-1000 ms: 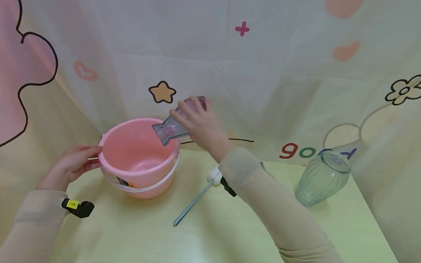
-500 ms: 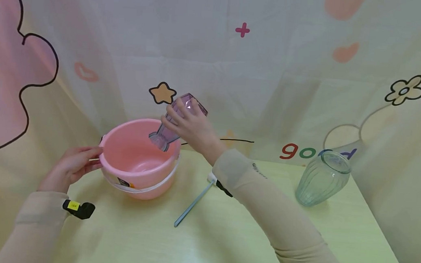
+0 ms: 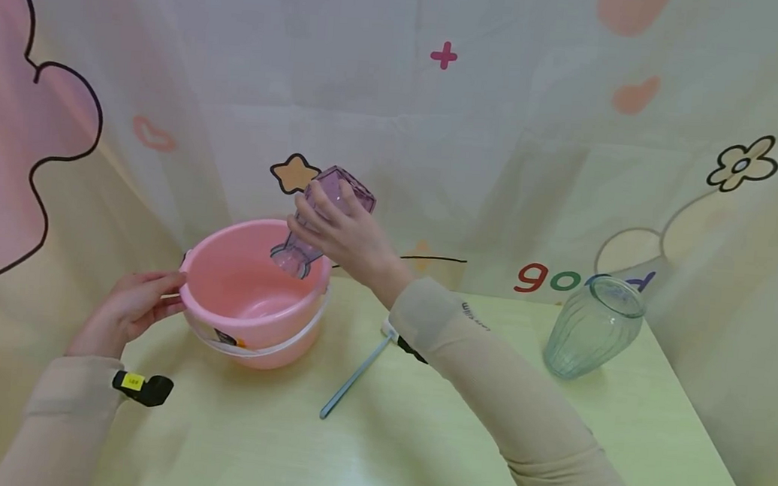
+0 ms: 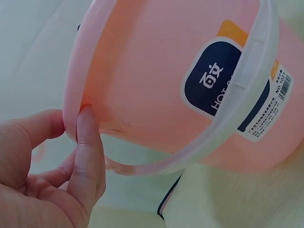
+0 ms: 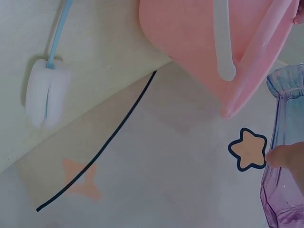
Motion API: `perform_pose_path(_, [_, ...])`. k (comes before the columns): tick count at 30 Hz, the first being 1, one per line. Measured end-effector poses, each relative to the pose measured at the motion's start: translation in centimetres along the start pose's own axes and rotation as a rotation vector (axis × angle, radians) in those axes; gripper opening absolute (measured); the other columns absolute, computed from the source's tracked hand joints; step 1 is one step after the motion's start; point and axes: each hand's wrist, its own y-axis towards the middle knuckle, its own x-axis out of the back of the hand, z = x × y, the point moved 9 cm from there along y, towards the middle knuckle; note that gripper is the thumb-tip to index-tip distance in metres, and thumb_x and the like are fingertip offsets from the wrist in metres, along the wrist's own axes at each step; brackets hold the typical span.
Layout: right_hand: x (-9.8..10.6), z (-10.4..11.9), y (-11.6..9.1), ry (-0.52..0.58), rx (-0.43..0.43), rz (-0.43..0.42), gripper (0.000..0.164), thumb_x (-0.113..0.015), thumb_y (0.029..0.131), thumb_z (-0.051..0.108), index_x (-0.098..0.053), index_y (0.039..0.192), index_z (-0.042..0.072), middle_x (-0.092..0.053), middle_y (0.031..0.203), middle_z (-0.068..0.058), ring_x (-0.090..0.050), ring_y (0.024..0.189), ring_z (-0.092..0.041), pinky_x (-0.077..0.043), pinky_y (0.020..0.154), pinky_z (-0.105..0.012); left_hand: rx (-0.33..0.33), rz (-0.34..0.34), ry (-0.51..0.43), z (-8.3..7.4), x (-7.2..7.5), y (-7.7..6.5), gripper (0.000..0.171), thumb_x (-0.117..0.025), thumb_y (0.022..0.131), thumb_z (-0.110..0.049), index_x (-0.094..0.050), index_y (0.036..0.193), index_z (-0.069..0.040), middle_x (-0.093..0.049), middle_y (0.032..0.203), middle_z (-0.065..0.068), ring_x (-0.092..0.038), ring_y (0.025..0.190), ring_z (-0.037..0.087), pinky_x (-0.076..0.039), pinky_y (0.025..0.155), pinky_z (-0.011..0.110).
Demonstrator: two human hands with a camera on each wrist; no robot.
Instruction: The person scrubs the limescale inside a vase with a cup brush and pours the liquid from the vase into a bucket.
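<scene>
A pink bucket (image 3: 253,339) with a white handle stands at the left of the table. On its left rim my left hand (image 3: 141,302) pinches the edge between thumb and fingers, as the left wrist view shows up close. My right hand (image 3: 345,236) grips a faceted glass vase (image 3: 335,183), purple at its base and bluish at its flared mouth. The vase is tipped steeply, mouth down, over the bucket's right side. In the right wrist view the vase (image 5: 280,190) is partly cut off, with one thumb or fingertip on its wall.
A sponge brush with a blue stick (image 3: 355,376) lies on the pale table (image 3: 246,444), its white head partly behind the right sleeve. A ribbed greenish glass vase (image 3: 593,332) stands at the right. A printed curtain (image 3: 505,131) hangs behind.
My right hand has shifted slightly left and tipped the purple vase more steeply, its base rising and its mouth pointing further down into the bucket. The left hand keeps its place on the rim.
</scene>
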Motion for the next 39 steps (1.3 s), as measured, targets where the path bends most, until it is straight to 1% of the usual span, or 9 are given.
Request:
perform_pose_path(6, [-0.2,-0.1,-0.4,0.097,-0.064,0.000,0.087,-0.067,0.073,0.044,-0.017,0.141,0.024,-0.022,0.144,-0.008,-0.017,0.129,-0.033,-0.027,0.098,-0.051,0.004,0.000,0.002,0.0,-0.1,-0.1,0.068,-0.059,0.086,-0.034,-0.028,0.134,0.004,-0.056,0.092,-0.004,-0.059,0.082,0.011,-0.049,0.074,0.025])
perform_pose_path(9, [-0.4,-0.3,-0.7,0.171,-0.110,-0.015,0.082,-0.068,0.072,0.041,-0.022,0.139,0.025,-0.026,0.142,-0.007,-0.020,0.127,-0.032,-0.030,0.097,-0.051,-0.001,0.002,0.004,0.1,-0.1,0.0,0.069,-0.058,0.086,-0.033,-0.027,0.134,0.005,-0.055,0.092,-0.004,-0.059,0.081,0.010,-0.049,0.074,0.024])
perform_pose_path(14, [-1.2,-0.7,-1.1,0.329,-0.183,0.016,0.078,-0.068,0.074,0.031,-0.024,0.139,0.026,-0.027,0.141,-0.007,-0.021,0.128,-0.033,-0.033,0.096,-0.051,-0.004,0.003,-0.002,0.1,-0.1,0.0,0.070,-0.058,0.087,-0.032,-0.024,0.136,0.006,-0.055,0.094,-0.002,-0.059,0.081,0.010,-0.049,0.074,0.024])
perform_pose_path(17, [-1.3,-1.1,-1.3,0.416,-0.245,-0.022,0.069,-0.064,0.078,0.025,-0.028,0.138,0.024,-0.031,0.138,-0.008,-0.025,0.126,-0.034,-0.035,0.094,-0.050,-0.004,0.000,0.001,0.2,-0.1,0.0,0.070,-0.057,0.087,-0.031,-0.024,0.136,0.006,-0.054,0.095,-0.002,-0.059,0.080,0.010,-0.049,0.074,0.024])
perform_pose_path(21, [-1.2,-1.5,-1.5,0.496,-0.305,-0.088,0.061,-0.061,0.080,0.028,-0.034,0.135,0.023,-0.036,0.134,-0.009,-0.029,0.122,-0.034,-0.038,0.091,-0.049,-0.003,0.003,-0.002,0.1,-0.2,0.0,0.071,-0.057,0.087,-0.031,-0.023,0.137,0.006,-0.054,0.094,-0.002,-0.059,0.080,0.010,-0.049,0.073,0.024])
perform_pose_path(26, [-1.6,-1.6,-1.7,0.581,-0.330,-0.078,0.071,-0.068,0.075,0.039,-0.034,0.135,0.023,-0.036,0.135,-0.010,-0.030,0.121,-0.035,-0.040,0.089,-0.048,-0.004,-0.005,-0.003,0.1,-0.2,0.0,0.069,-0.057,0.087,-0.031,-0.025,0.136,0.006,-0.054,0.092,-0.004,-0.059,0.080,0.009,-0.049,0.073,0.024])
perform_pose_path(33, [-3.0,-1.9,-2.1,0.772,-0.406,0.013,0.081,-0.069,0.073,0.045,-0.028,0.138,0.021,-0.033,0.137,-0.012,-0.029,0.120,-0.035,-0.040,0.089,-0.049,-0.030,-0.013,0.036,-0.1,-0.2,-0.1,0.068,-0.056,0.088,-0.032,-0.026,0.134,0.007,-0.053,0.096,-0.001,-0.059,0.080,0.009,-0.049,0.073,0.024])
perform_pose_path(36, [-3.4,-2.2,-2.7,0.836,-0.452,-0.005,0.081,-0.069,0.072,0.047,-0.030,0.137,0.020,-0.035,0.135,-0.013,-0.032,0.118,-0.035,-0.042,0.086,-0.049,-0.052,-0.022,0.077,-0.4,-0.1,-0.2,0.067,-0.055,0.089,-0.032,-0.026,0.133,0.009,-0.054,0.094,-0.001,-0.060,0.080,0.009,-0.049,0.073,0.025])
perform_pose_path(39, [-3.7,-2.5,-3.4,0.879,-0.493,-0.046,0.079,-0.070,0.072,0.046,-0.033,0.136,0.017,-0.039,0.132,-0.013,-0.037,0.115,-0.035,-0.042,0.087,-0.048,-0.089,-0.078,0.181,-1.0,0.3,-0.5,0.066,-0.051,0.090,-0.036,-0.027,0.132,0.010,-0.052,0.101,0.004,-0.059,0.081,0.008,-0.049,0.074,0.025])
